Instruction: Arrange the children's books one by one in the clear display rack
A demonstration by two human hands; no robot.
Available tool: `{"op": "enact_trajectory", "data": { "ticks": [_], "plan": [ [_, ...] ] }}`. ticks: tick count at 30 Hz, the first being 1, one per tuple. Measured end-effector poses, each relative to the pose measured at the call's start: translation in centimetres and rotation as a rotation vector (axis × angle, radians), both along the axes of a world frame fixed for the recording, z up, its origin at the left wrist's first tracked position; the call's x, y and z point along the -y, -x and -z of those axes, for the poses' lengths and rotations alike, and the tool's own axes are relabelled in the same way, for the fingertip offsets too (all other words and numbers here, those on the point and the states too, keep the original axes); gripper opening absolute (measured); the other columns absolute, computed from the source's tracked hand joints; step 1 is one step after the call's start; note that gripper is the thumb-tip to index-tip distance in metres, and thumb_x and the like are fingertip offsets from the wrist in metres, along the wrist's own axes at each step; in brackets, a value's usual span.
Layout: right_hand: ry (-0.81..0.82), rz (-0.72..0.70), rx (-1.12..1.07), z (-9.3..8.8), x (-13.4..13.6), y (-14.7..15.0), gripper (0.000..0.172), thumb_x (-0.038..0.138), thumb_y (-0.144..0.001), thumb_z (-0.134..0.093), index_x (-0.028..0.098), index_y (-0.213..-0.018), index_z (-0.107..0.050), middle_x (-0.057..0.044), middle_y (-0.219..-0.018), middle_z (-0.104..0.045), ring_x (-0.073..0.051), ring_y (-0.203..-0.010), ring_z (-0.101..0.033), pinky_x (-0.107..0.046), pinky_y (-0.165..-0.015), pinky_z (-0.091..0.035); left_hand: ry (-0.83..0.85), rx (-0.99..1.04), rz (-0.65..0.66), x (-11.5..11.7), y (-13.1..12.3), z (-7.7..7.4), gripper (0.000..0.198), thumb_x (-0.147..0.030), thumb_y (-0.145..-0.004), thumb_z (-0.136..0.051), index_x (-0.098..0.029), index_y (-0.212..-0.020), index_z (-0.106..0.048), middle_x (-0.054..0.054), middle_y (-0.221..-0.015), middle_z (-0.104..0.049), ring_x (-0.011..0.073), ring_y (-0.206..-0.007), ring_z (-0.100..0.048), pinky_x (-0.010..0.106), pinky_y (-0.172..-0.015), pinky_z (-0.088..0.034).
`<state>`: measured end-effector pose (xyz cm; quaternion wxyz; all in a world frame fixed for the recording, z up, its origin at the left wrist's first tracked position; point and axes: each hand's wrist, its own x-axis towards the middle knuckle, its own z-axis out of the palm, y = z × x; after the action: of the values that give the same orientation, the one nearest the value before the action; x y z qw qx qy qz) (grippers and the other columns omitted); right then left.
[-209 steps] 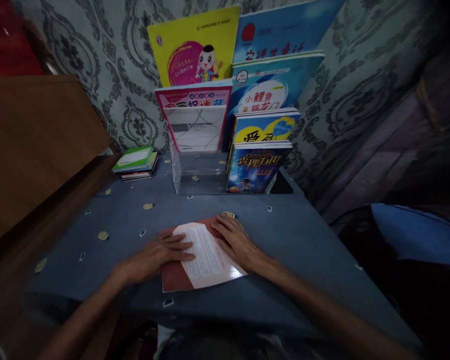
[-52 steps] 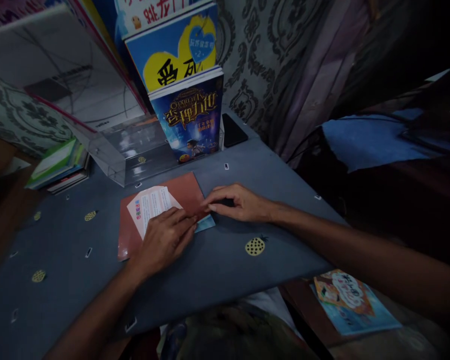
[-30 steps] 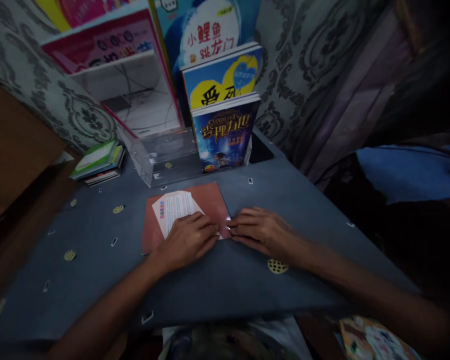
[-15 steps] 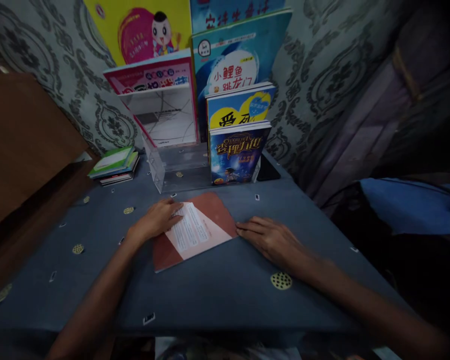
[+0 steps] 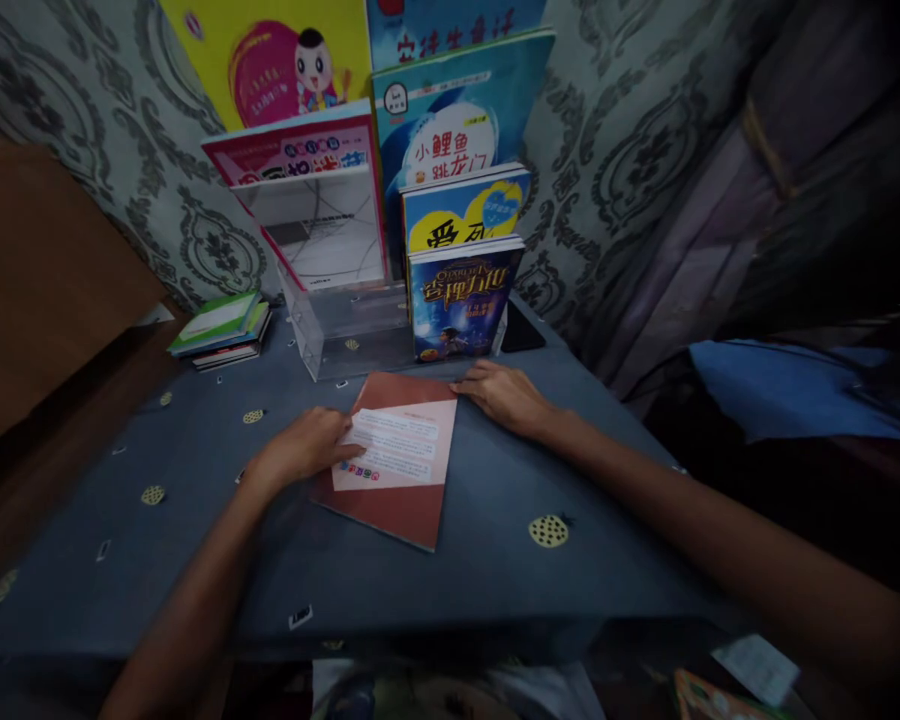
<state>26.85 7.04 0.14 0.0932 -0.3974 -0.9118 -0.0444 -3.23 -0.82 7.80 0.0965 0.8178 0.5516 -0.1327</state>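
Observation:
A thin reddish-brown book (image 5: 401, 512) with a pale printed band lies on the table before me, its text upside down to me. My left hand (image 5: 307, 445) grips its left edge, thumb resting on the cover and the other fingers curled at the side. At the far right corner, the fingertips of my right hand (image 5: 502, 397) are closed on the book. Just beyond stands a clear acrylic book rack (image 5: 311, 345). Its front right slot carries a dark blue book (image 5: 461, 305); behind that is a yellow and blue book (image 5: 465, 215).
Taller books stand in the rack's back rows, including a teal one (image 5: 457, 100) and a yellow one (image 5: 217, 60). A small stack of books (image 5: 221, 325) lies left of the rack. A black flat object (image 5: 523, 330) lies to its right. A brown panel (image 5: 45, 280) borders the left.
The book has turned clockwise on the table, its right corner swinging away from me. My right hand has moved up and left with that corner; my left hand stays at the left edge.

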Motion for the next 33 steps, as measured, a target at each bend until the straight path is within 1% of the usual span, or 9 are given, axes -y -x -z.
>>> {"op": "enact_trajectory", "data": {
  "ticks": [3, 6, 9, 13, 16, 20, 23, 28, 33],
  "plan": [
    [-0.008, 0.028, -0.021, 0.6, -0.2, 0.3, 0.032, 0.014, -0.098, -0.048, 0.018, -0.116, -0.074, -0.011, -0.107, -0.075, -0.025, -0.101, -0.062, -0.033, -0.079, -0.049, -0.056, -0.080, -0.006, 0.9, -0.6, 0.4, 0.027, -0.039, -0.099, -0.053, -0.016, -0.098, -0.067, 0.011, -0.102, -0.071, 0.0238, -0.092, -0.068, 0.031, -0.078, -0.048],
    [-0.044, 0.023, -0.058, 1.7, -0.1, 0.3, 0.036, 0.013, -0.097, -0.045, 0.016, -0.122, -0.071, -0.012, -0.115, -0.073, -0.026, -0.102, -0.060, -0.036, -0.083, -0.049, -0.200, -0.112, 0.025, 2.4, -1.2, 1.8, 0.022, -0.029, -0.100, -0.050, -0.015, -0.108, -0.066, 0.014, -0.114, -0.068, 0.0268, -0.101, -0.066, 0.034, -0.077, -0.052],
    [-0.057, 0.009, -0.104, 2.5, -0.1, -0.1, 0.042, 0.010, -0.095, -0.042, 0.018, -0.127, -0.069, -0.011, -0.120, -0.071, -0.027, -0.105, -0.059, -0.039, -0.086, -0.048, -0.268, 0.032, 0.178, 4.5, -1.7, 3.4, 0.022, -0.022, -0.100, -0.047, -0.019, -0.111, -0.066, 0.012, -0.120, -0.066, 0.0261, -0.110, -0.063, 0.035, -0.078, -0.055],
    [-0.039, -0.007, -0.116, 2.7, 0.1, -0.3, 0.047, 0.008, -0.094, -0.041, 0.017, -0.134, -0.064, -0.014, -0.127, -0.067, -0.030, -0.112, -0.058, -0.043, -0.089, -0.047, -0.277, 0.243, 0.413, 7.2, -2.0, 4.4, 0.033, -0.036, -0.099, -0.055, -0.020, -0.128, -0.060, 0.012, -0.130, -0.063, 0.0274, -0.119, -0.059, 0.042, -0.088, -0.057],
    [-0.029, 0.021, -0.089, 2.4, 0.9, -0.1, 0.046, 0.009, -0.096, -0.039, 0.012, -0.137, -0.060, -0.019, -0.136, -0.061, -0.034, -0.118, -0.055, -0.049, -0.092, -0.047, -0.285, 0.276, 0.478, 8.2, -2.0, 4.8, 0.043, -0.039, -0.096, -0.061, -0.017, -0.133, -0.057, 0.013, -0.135, -0.061, 0.0291, -0.122, -0.057, 0.046, -0.093, -0.056],
    [-0.048, -0.024, -0.087, 2.0, 3.8, 0.4, 0.042, 0.010, -0.098, -0.038, 0.008, -0.134, -0.060, -0.022, -0.138, -0.059, -0.035, -0.121, -0.054, -0.051, -0.095, -0.047, -0.377, 0.278, 0.481, 8.3, -2.1, 5.5, 0.035, -0.034, -0.098, -0.059, -0.017, -0.128, -0.060, 0.012, -0.131, -0.065, 0.0279, -0.119, -0.060, 0.044, -0.094, -0.056],
    [-0.008, -0.171, -0.114, 2.1, 7.7, 0.6, 0.044, 0.005, -0.093, -0.041, 0.009, -0.134, -0.059, -0.019, -0.135, -0.062, -0.031, -0.123, -0.055, -0.048, -0.097, -0.048, -0.452, 0.275, 0.538, 8.0, -2.2, 6.0, 0.030, -0.031, -0.099, -0.056, -0.015, -0.123, -0.063, 0.012, -0.123, -0.069, 0.0265, -0.113, -0.063, 0.041, -0.090, -0.058],
    [0.109, -0.423, -0.200, 2.6, 14.1, 0.9, 0.055, 0.000, -0.085, -0.047, 0.012, -0.137, -0.056, -0.014, -0.141, -0.061, -0.028, -0.138, -0.046, -0.048, -0.108, -0.043, -0.545, 0.294, 0.621, 7.8, -1.9, 6.4, 0.026, -0.028, -0.101, -0.054, -0.016, -0.121, -0.066, 0.011, -0.117, -0.073, 0.0259, -0.111, -0.066, 0.041, -0.090, -0.059],
    [0.232, -0.457, -0.363, 2.7, 15.7, 1.2, 0.053, 0.002, -0.087, -0.047, 0.015, -0.136, -0.058, -0.012, -0.137, -0.064, -0.026, -0.138, -0.046, -0.049, -0.111, -0.042, -0.612, 0.306, 0.681, 7.9, -1.8, 6.7, 0.026, -0.023, -0.099, -0.057, -0.014, -0.121, -0.067, 0.011, -0.114, -0.074, 0.0262, -0.109, -0.068, 0.042, -0.089, -0.061]
  ]
}}
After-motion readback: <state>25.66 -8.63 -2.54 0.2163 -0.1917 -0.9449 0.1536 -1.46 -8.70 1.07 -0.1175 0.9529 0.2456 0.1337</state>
